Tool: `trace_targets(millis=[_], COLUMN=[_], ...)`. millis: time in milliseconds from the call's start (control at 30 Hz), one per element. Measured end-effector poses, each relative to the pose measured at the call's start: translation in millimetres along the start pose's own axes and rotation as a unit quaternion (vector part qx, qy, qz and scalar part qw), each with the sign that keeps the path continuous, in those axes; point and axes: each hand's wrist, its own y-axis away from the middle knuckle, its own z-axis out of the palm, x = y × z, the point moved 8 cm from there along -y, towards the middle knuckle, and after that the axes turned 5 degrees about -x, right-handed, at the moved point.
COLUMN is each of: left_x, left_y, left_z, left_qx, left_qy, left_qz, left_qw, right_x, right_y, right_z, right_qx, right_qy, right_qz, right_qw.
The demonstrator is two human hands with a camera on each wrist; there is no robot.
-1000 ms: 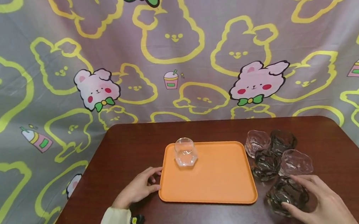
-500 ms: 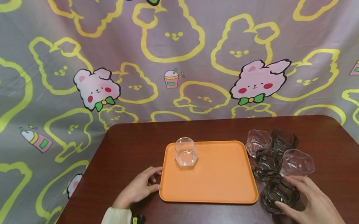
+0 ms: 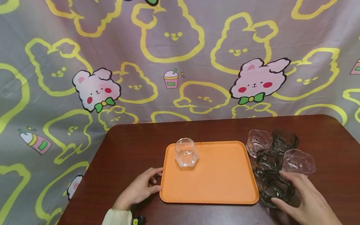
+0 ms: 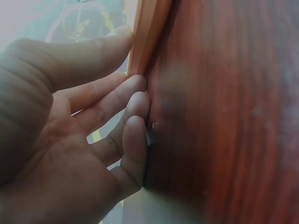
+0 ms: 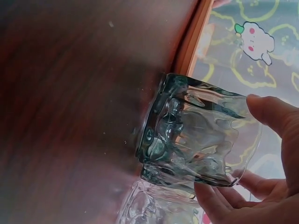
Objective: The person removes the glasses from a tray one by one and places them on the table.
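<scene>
My right hand (image 3: 308,201) holds a dark wavy drinking glass (image 3: 275,188) near its rim, thumb on the near side and fingers on the far side. In the right wrist view, this glass (image 5: 196,130) stands with its base close to the table; whether it touches is unclear. It sits just right of the orange tray (image 3: 217,177), close against another dark glass (image 3: 268,162). My left hand (image 3: 140,188) rests at the tray's left edge, with thumb and fingertips touching the rim (image 4: 142,37). A clear glass (image 3: 186,153) stands on the tray's far left part.
Behind the held glass stand a clear glass (image 3: 258,143), a dark glass (image 3: 284,142) and another clear glass (image 3: 298,161), grouped right of the tray. The brown table (image 3: 131,141) ends at a patterned curtain (image 3: 188,26). A black wrist device (image 3: 138,223) sits below my left sleeve.
My right hand has moved the dark glass left and slightly away from me, toward the tray's right edge and the other dark glass. The left hand and tray have stayed in place.
</scene>
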Motion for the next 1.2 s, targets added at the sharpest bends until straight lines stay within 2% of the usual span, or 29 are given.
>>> trace_targets(millis=[233,500,667,967,1200], left_x=[0.1,-0.2,0.5,2.6,-2.1], left_y=[-1.0,-0.3,0.0,0.2,-1.2], left_z=[0.2,-0.1,-0.5,0.2,0.4], left_qx=[0.002,0.001,0.0,0.004,0.0], left_qy=[-0.003,-0.005,-0.006,-0.017,-0.018], left_qz=[-0.004,-0.01,-0.011,0.007,-0.017], left_qw=[1.0,0.9999,0.9999,0.9998,0.9997], right_x=[3.9,-8.8,-28.1,-66.1,-86.9], right_y=[-1.8,-4.4,-14.0,-61.4,-105.2], right_z=[1.4,-11.9,-23.5,-30.5,-18.6], right_qx=[-0.014,0.015,0.016,-0.026,-0.059], right_qy=[-0.001,-0.006,-0.015,-0.018,-0.024], right_qz=[0.019,-0.012,-0.036,-0.113,-0.162], right_qw=[0.9997,0.9998,0.9991,0.9932,0.9847])
